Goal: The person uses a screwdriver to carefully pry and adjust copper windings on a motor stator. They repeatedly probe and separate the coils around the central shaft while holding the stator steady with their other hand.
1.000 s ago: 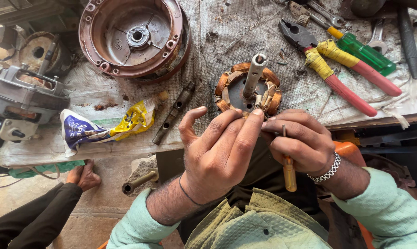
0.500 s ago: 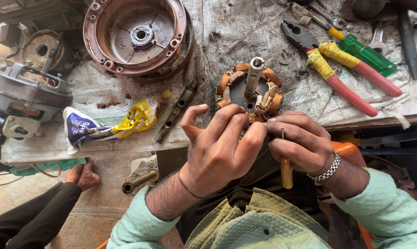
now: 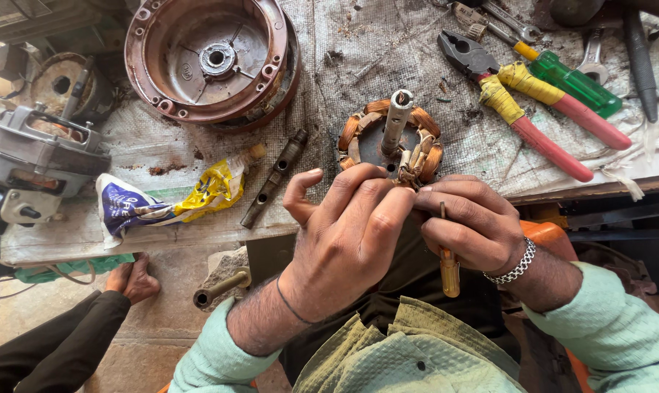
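The left hand (image 3: pixel 351 233) is raised at the near edge of the surface (image 3: pixel 358 65), thumb spread out to the side, fingertips (image 3: pixel 373 178) curled against the near rim of a small copper-wound stator (image 3: pixel 388 142). Whether those fingers pinch a wire cannot be told; the contact point is hidden. The right hand (image 3: pixel 471 225) is closed around a yellow-handled screwdriver (image 3: pixel 448 262), handle pointing down toward the body, tip hidden at the stator's near edge. A metal chain bracelet (image 3: pixel 514 268) sits on the right wrist.

The stator lies on the cloth-covered surface, just beyond both hands, with a grey shaft (image 3: pixel 396 118) standing up from its centre.

Beyond it to the right lie red-handled pliers (image 3: pixel 522 102) with yellow tape on the grips, a green-handled screwdriver (image 3: pixel 566 80) beside them and a spanner (image 3: pixel 593 58) further back. A round rust-brown motor housing (image 3: pixel 209 58) rests at the far left. A dark slotted metal bar (image 3: pixel 275 178) and a crumpled blue-and-yellow wrapper (image 3: pixel 162 200) lie left of the hands. A grey motor assembly (image 3: pixel 34 160) occupies the left edge.

Another person's hand (image 3: pixel 133 280), dark-sleeved, rests below the surface at lower left.
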Demonstrator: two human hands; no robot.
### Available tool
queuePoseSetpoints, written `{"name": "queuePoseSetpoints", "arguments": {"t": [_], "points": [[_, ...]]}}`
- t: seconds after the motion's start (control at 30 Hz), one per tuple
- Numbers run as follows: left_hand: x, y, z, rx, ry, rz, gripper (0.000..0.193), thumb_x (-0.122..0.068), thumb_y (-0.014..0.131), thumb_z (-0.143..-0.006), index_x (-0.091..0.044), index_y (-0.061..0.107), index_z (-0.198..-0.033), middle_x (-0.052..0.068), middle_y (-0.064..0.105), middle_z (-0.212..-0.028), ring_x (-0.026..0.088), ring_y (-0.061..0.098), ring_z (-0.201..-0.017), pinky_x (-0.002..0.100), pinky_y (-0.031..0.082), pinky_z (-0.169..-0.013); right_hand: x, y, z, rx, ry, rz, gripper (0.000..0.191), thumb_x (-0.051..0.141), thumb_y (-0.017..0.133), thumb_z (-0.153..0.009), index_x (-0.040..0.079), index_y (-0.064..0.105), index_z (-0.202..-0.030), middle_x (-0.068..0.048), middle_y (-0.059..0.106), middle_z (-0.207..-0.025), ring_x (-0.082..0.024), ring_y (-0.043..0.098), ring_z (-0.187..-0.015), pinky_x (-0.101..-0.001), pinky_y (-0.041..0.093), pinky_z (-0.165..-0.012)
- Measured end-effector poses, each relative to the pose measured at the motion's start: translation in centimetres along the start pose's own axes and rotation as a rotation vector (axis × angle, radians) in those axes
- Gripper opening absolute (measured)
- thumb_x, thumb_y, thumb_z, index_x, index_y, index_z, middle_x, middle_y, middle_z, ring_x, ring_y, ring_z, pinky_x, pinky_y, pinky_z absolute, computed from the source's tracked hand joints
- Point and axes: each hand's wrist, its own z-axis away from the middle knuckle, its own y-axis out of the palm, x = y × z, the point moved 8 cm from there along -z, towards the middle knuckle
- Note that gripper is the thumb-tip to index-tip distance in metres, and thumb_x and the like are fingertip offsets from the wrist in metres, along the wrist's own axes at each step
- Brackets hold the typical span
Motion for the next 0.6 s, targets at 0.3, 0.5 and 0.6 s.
{"name": "queuePoseSetpoints", "arguments": {"t": [0.3,0.5,0.6], "points": [[-0.32,0.21,-0.04,0.022,0.019,-0.054,0.029,-0.012,0.065,-0.104,-0.014,0.052,-0.129,0.001,0.065,-0.120,0.019,0.063,-0.127,0.054,0.022,-0.112,-0.05,0.07,0.26,0.016,0.018,-0.015,0.027,0.007,0.083,-0.075,0.003,0.065,-0.095,-0.016,0.070,-0.112,-0.033,0.069,-0.105,-0.0463,0.062,-0.089],[-0.19,0.59,-0.46,0.024,0.035,-0.072,0.026,-0.011,0.065,-0.105,-0.015,0.053,-0.128,0.000,0.064,-0.116,0.019,0.062,-0.126,0.053,0.021,-0.113,-0.11,0.14,0.26,-0.034,0.005,0.008,0.025,0.006,0.084,-0.078,0.003,0.065,-0.095,-0.015,0.070,-0.111,-0.033,0.070,-0.102,-0.0447,0.062,-0.088],[0.32,0.38,-0.73,0.044,0.012,-0.033,0.031,-0.009,0.068,-0.103,-0.014,0.053,-0.129,-0.001,0.062,-0.119,0.018,0.059,-0.128,0.055,0.024,-0.113,-0.21,-0.04,0.17,-0.052,0.038,-0.004,0.023,0.007,0.083,-0.078,0.004,0.066,-0.093,-0.015,0.072,-0.107,-0.034,0.071,-0.098,-0.0438,0.062,-0.083]]}}
